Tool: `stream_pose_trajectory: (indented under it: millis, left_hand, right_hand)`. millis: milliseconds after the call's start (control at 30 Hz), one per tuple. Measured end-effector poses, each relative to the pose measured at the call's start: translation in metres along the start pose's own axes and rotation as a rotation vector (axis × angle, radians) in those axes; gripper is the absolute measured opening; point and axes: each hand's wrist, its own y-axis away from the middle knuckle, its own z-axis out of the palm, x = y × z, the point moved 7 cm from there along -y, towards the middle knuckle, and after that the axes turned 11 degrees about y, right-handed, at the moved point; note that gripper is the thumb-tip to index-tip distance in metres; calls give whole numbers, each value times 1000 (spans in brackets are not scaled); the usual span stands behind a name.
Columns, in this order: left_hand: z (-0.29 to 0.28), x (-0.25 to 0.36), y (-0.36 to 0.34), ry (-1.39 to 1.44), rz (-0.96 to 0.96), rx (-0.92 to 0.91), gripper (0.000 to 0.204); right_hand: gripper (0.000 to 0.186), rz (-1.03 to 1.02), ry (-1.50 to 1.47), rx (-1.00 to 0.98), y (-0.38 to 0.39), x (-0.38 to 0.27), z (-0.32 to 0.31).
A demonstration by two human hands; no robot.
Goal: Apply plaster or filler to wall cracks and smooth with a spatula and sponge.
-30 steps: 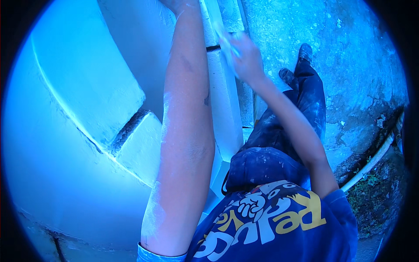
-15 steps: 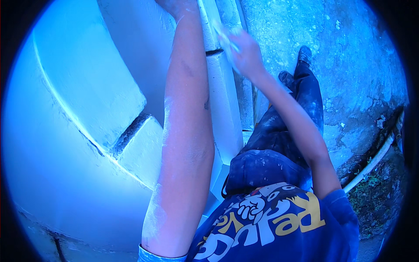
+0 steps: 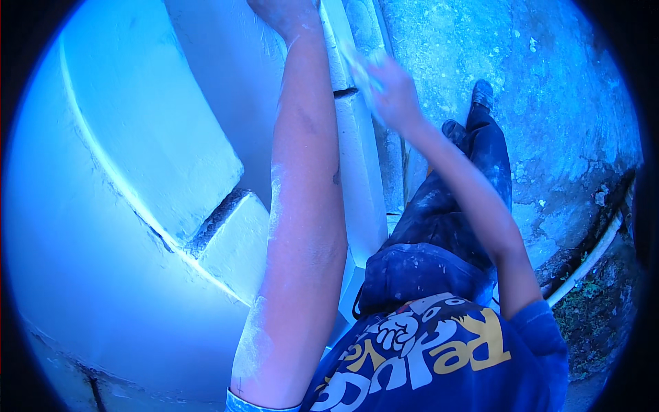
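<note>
My right hand [image 3: 395, 96], smeared by motion, is closed around a thin pale tool [image 3: 353, 58]. Its kind is too blurred to make out. The tool slants up and left over the edge of a long whitish ledge [image 3: 360, 161], which has a dark gap [image 3: 345, 93] across it. My left arm stretches up the middle, its forearm dusted with white. At the top edge sits my left hand [image 3: 292, 17], leaning near the pale wall surface; its fingers are cut off by the picture's edge.
Raised pale blocks [image 3: 154, 130] with a dark, rough slot [image 3: 218, 221] between them stand at the left. A stained concrete floor [image 3: 549, 103] lies at the right, under my shoes. A pale pipe [image 3: 590, 261] runs along a dark, mossy strip at the lower right.
The wall, ledge and both arms sit slightly lower and further right in the picture. The right hand with the pale tool is still blurred near the ledge edge.
</note>
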Motion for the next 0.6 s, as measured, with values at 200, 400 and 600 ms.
stream_pose_trajectory:
  millis: [200,400,600]
  left_hand:
    - [-1,6,-3,7,-6,-46,37]
    - [4,4,-3,10,65,-35,36]
    - [-2,4,-3,8,4,-34,37]
  right_hand:
    - [39,-13,121,82,-26,0,1]
    - [33,76,-152,125,-78,21,16]
    - [45,16,-79,14,36,-15,-4]
